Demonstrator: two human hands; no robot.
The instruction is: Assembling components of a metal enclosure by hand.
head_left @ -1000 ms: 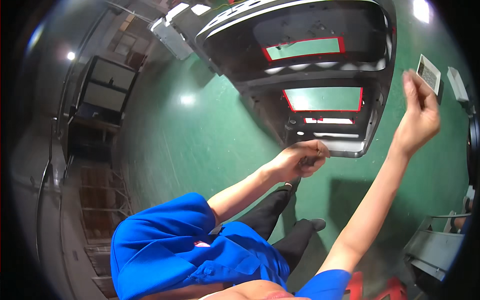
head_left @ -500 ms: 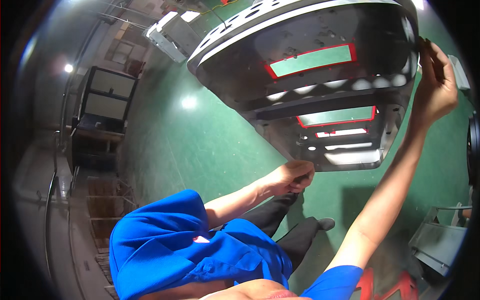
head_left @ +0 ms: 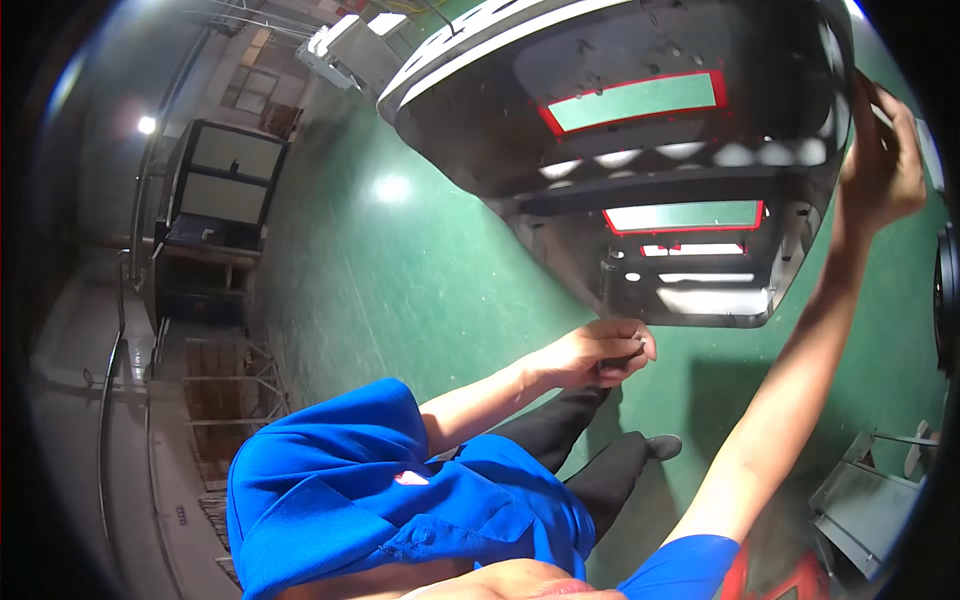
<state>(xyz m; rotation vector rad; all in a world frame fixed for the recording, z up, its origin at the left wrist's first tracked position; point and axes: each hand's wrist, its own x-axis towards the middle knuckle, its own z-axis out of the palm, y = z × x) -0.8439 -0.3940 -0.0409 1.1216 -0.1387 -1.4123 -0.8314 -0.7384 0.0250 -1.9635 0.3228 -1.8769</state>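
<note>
Black molded panel [head_left: 460,145] with red-edged cutouts sat at top center to upper right, in front of the person, its narrower end toward them. Rim along its upper left edge was white with dark holes. Two larger rectangular openings and a thin slot, all bordered red, showed green or white through them. Small studs or clips dotted the inner face near the upper opening.

Hands were well apart. Right hand [head_left: 887,165] was raised at the panel's right edge, fingers bent, tips up against or just behind that edge; couldn't tell whether it gripped. Left hand [head_left: 605,355] was just below the panel's near end, fingers curled in. Something may have been in it, too shaded to tell; contact with the panel unclear too.

Person wore a blue short-sleeved shirt [head_left: 330,480] and black trousers [head_left: 610,485], one dark shoe [head_left: 662,447] visible on the green floor [head_left: 380,270].

Around: dark-framed cabinet [head_left: 228,165] with pale panels at left, brown slatted stack [head_left: 215,390] below it, white boxy unit [head_left: 355,50] at upper left, gray metal box [head_left: 865,505] at lower right, red frame [head_left: 800,580] near the bottom edge.
</note>
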